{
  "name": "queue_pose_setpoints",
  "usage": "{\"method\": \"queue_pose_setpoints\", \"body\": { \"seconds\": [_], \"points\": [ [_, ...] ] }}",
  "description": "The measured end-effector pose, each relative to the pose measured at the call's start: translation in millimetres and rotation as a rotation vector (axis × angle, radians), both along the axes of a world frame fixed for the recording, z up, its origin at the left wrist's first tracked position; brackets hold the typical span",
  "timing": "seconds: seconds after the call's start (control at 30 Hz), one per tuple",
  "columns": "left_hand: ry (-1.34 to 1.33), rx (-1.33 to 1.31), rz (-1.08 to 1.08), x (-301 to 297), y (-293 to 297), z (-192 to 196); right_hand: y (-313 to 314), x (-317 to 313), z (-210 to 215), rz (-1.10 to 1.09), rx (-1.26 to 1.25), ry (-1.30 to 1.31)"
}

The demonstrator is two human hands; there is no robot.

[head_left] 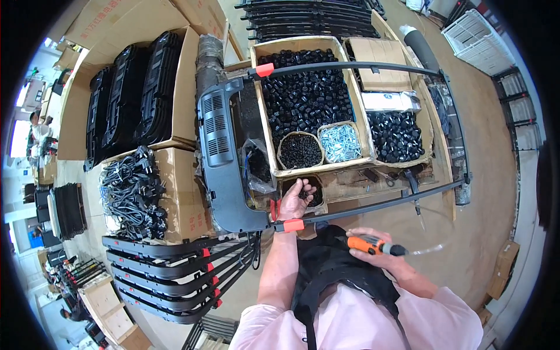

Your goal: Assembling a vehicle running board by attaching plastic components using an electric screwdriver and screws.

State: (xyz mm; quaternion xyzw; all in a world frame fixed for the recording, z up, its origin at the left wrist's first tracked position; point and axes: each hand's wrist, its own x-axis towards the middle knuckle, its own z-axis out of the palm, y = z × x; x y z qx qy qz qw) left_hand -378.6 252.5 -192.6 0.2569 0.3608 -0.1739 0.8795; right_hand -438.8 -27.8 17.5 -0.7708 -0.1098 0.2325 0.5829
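Observation:
My left hand [296, 202] is at the near edge of the bench, its fingers curled together beside a small box of dark small parts [315, 197]. Whatever may be between those fingertips is too small to make out. In my right hand [373, 244] is an orange and black power screwdriver [374, 245], its long bit pointing right. A black frame with a vented housing [219, 157] lies across the bench, its near rail [361, 211] passing over my left wrist. Red pieces [290, 225] sit on the rails near the housing.
Cardboard trays hold black plastic caps [306, 87], silver screws [340, 143], dark screws [300, 150] and more black knobs [396, 135]. To the left are black moulded covers [157, 87] in a carton and bundled power cords [134, 195]. Stacked black frames [163, 280] stand below them.

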Motion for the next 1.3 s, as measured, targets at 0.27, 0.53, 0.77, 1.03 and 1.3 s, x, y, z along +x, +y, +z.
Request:
{"method": "queue_pose_setpoints", "body": {
  "seconds": [0.27,0.53,0.77,1.03,1.3],
  "points": [
    [0.088,0.034,0.038,-52,3,9,31,51,48,-0.020,0.308,0.154],
    [0.034,-0.043,-0.121,-140,2,138,68,84,61,0.170,0.367,-0.067],
    [-0.054,-0.126,0.406,-89,26,199,126,95,84,0.262,0.464,-0.117],
    [-0.159,-0.364,0.552,-48,83,188,187,103,75,0.249,0.351,-0.191],
    [-0.196,-0.455,0.488,-30,129,180,238,112,78,0.218,0.269,-0.239]
  ]
}}
